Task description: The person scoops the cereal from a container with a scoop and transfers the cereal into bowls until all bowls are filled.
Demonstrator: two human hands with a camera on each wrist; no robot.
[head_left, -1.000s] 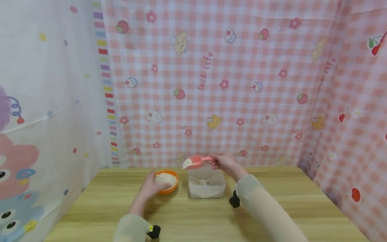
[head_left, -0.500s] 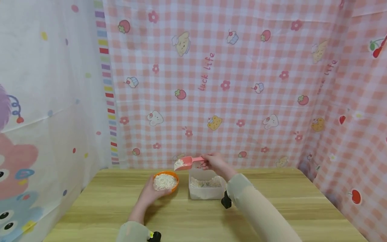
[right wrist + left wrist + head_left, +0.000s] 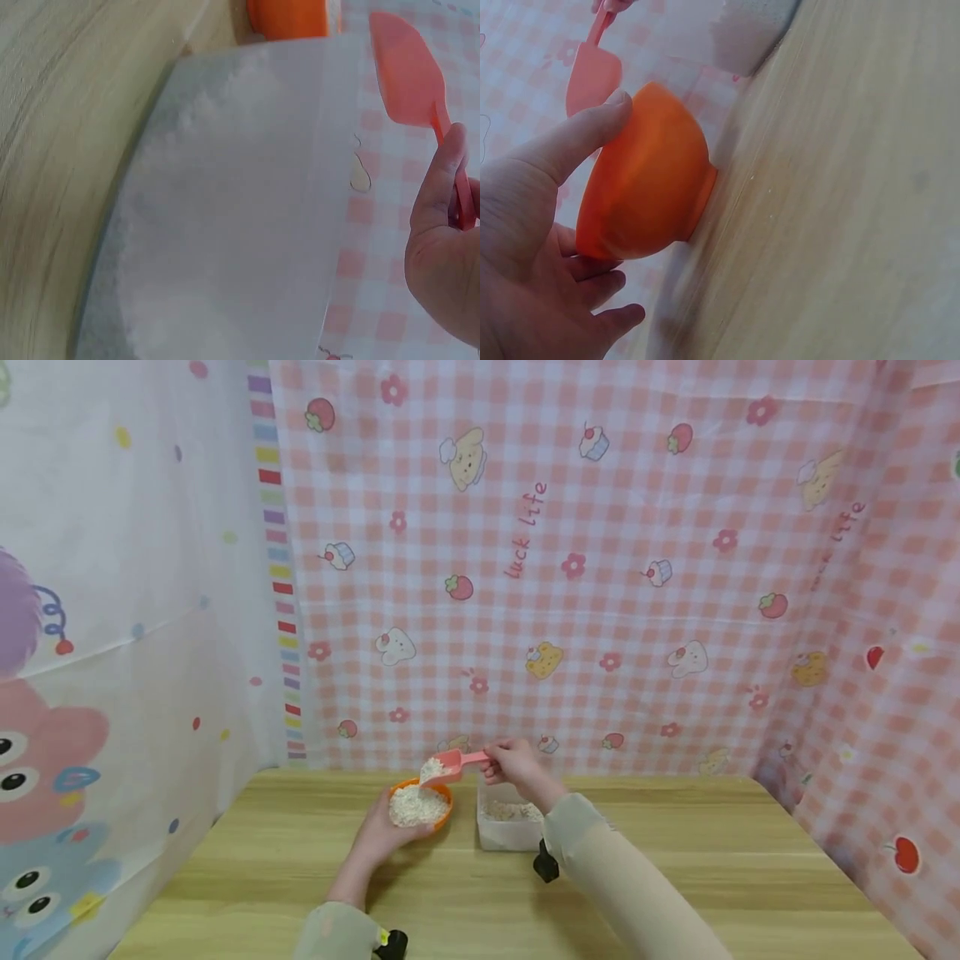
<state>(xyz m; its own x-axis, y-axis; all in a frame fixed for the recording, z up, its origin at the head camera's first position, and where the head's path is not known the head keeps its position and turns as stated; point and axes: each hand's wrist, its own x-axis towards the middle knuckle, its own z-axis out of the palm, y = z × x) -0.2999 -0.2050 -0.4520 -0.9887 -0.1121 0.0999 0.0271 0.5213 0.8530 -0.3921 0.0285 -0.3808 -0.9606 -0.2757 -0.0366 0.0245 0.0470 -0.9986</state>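
My left hand [image 3: 382, 831] holds an orange bowl [image 3: 652, 180] by its side, the thumb at the rim and the fingers around the far side. Pale flakes that look like oats [image 3: 417, 807] fill the bowl. In my right hand [image 3: 517, 766] is the handle of a pink scoop [image 3: 450, 763], pinched between thumb and fingers. A heap of the same flakes sits at the scoop's front. The scoop hangs over the bowl's back edge, its tip tilted down to the left. In the right wrist view the scoop [image 3: 409, 71] shows from outside, its load hidden.
A translucent white box [image 3: 510, 837] with more flakes inside stands right of the bowl, partly covered by the right forearm in the head view. Both stand on a wooden table [image 3: 465, 902]. A pink checked cloth [image 3: 600, 610] hangs behind, and another printed cloth covers the left side.
The right hand has carried the loaded scoop leftward from above the box to above the bowl. The left hand's thumb has moved from over the flakes to the bowl's near side.
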